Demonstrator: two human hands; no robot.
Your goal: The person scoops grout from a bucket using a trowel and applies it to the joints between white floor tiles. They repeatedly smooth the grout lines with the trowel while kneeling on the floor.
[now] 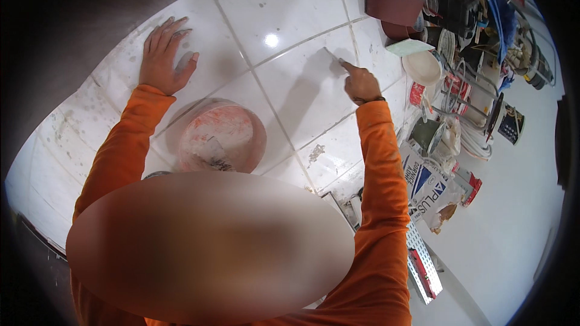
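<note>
My left hand rests palm down on the white tiled floor, fingers spread, holding nothing. Farther right, my right hand is closed with its index finger stretched forward. From it a thin, pointed tool reaches toward the floor, near a joint between tiles; its exact kind I cannot make out. Between my forearms stands a round pinkish basin smeared with red and whitish residue. Inside it lies a pale flat tool with a dark, bristly-looking end.
Clutter lines the right side: a round pale bowl, a maroon panel, a dark bucket, coiled cable and a white-and-blue sack. A perforated metal strip with a red piece lies beside my right arm.
</note>
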